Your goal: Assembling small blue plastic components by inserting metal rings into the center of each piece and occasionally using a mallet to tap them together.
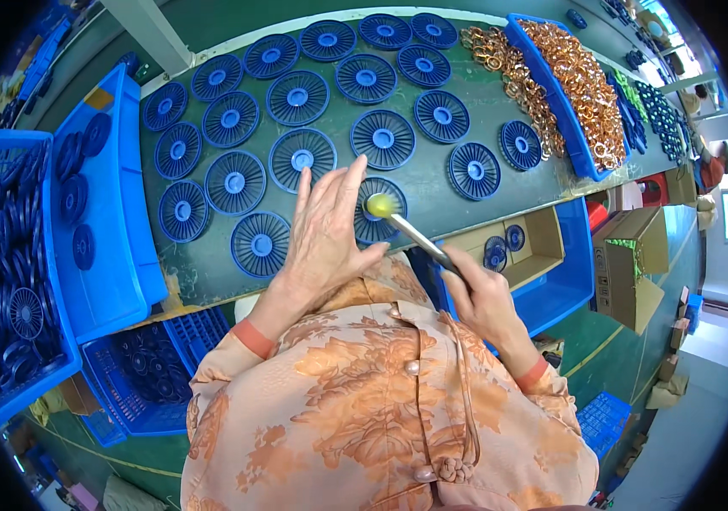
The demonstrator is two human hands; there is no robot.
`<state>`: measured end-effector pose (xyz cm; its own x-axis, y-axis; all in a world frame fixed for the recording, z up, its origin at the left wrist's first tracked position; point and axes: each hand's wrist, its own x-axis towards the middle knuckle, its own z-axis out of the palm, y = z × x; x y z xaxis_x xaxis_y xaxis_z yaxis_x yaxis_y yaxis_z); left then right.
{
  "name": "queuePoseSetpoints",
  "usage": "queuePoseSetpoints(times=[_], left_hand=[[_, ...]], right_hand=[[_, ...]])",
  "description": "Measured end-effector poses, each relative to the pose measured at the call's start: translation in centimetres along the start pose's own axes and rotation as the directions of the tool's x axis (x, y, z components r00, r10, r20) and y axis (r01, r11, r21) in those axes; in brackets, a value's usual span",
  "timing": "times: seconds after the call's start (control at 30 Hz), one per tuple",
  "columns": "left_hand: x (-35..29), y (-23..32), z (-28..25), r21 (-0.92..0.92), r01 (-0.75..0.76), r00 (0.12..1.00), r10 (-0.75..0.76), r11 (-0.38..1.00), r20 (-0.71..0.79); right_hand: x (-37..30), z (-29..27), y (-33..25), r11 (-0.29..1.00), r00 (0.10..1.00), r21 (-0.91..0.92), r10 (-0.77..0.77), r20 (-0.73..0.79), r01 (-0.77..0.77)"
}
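My right hand (483, 298) grips the dark handle of a small mallet (415, 234), which has a metal shaft. Its blurred yellow-green head is over the middle of a blue round slatted grille (371, 226) near the table's front edge. My left hand (325, 226) is held flat with fingers stretched out, just left of that grille and partly covering it; whether the palm touches anything is hidden. Close to its fingertips lies another grille (302, 160). Left of my wrist is one more grille (260, 244). Several like them are spread in rows over the green tabletop (440, 217).
A blue tray (543, 81) heaped with copper-coloured rings stands at the right, with loose rings (517, 77) spilling beside it. On the left are a blue bin (129, 255) and a crate (48, 366) full of grilles. A cardboard box (543, 238) sits below the table's edge.
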<state>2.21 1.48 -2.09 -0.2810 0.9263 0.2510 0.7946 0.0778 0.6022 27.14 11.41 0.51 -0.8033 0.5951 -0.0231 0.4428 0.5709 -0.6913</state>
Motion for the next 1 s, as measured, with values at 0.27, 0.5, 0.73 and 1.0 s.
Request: queuePoseSetpoints(times=[0.27,0.5,0.73,1.0], left_hand=[[0.2,-0.3,0.4,0.006,-0.005,1.000,0.005,1.000,-0.004],[0.0,-0.1,-0.3,-0.057,-0.011,1.000,0.013,0.998,0.028],[-1.6,-1.0,-4.0,-0.050,-0.051,0.997,0.048,0.997,-0.054],[-6.5,-4.1,-6.4,0.074,0.109,0.977,-0.093,0.991,-0.192]], right_hand=[[-0.5,-0.1,-0.4,0.991,0.993,0.123,-0.033,-0.111,0.047],[1.8,-0.9,0.0,0.992,0.998,0.124,-0.005,-0.055,0.012],[12.2,-1.5,-3.0,0.991,0.966,0.097,0.110,-0.236,-0.090],[16.5,-1.2,-1.2,0.980,0.981,-0.090,0.166,-0.101,-0.175]])
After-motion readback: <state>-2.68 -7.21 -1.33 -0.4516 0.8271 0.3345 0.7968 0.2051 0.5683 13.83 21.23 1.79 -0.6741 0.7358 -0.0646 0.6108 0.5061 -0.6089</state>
